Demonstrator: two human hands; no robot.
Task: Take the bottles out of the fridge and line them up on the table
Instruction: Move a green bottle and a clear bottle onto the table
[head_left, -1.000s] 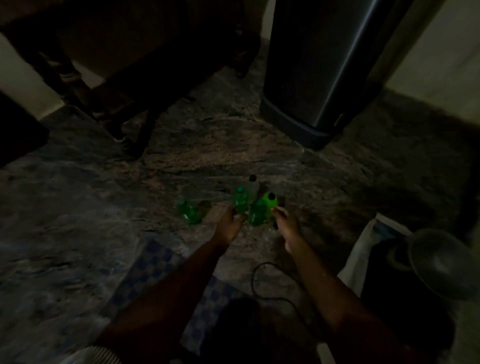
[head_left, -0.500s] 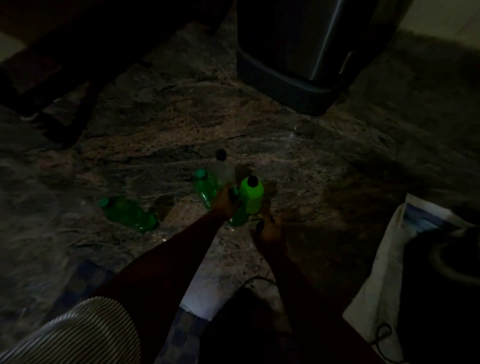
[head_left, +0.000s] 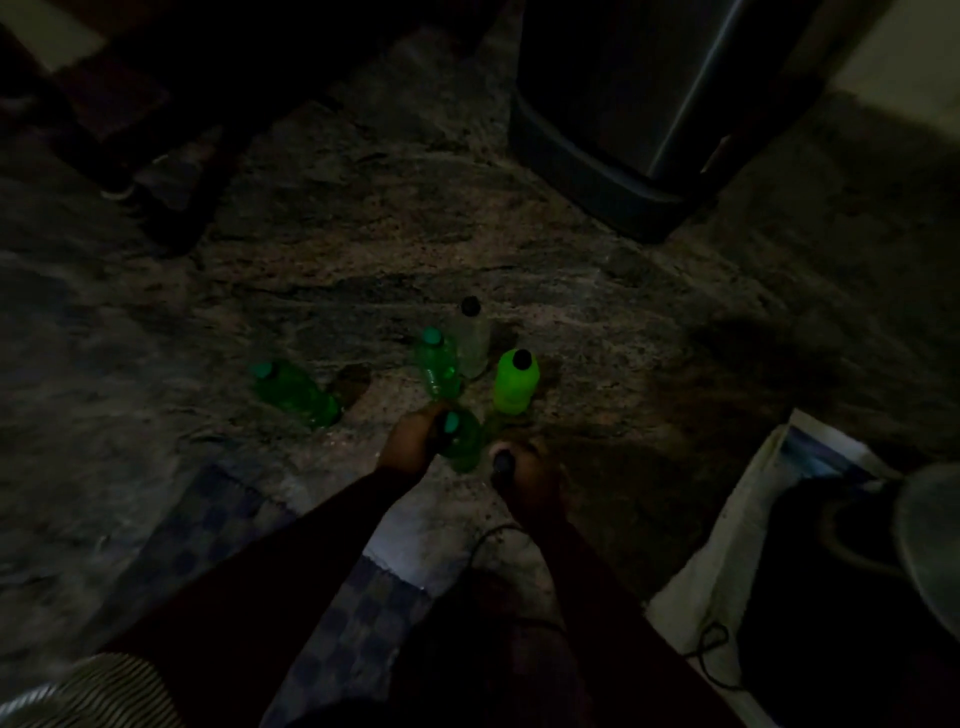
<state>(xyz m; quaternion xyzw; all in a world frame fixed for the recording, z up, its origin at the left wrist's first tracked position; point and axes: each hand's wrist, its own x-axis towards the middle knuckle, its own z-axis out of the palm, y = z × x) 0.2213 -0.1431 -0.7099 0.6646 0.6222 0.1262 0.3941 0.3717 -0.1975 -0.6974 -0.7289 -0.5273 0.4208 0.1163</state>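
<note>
Left hand (head_left: 413, 441) drew green bottle (head_left: 465, 447) back — fingers round cap (head_left: 451, 423) | right hand (head_left: 532, 480) holds dark-capped bottle (head_left: 503, 461) | floor (head_left: 649, 364) room rightward

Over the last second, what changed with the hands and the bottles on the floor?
The left hand reached in and now grips the nearest green bottle, apparently drawing it slightly toward the person. The right hand pulled back, holding a dark-capped thing too dim to identify. The bright bottle, clear bottle, middle green bottle and far-left green bottle stayed put.
</note>
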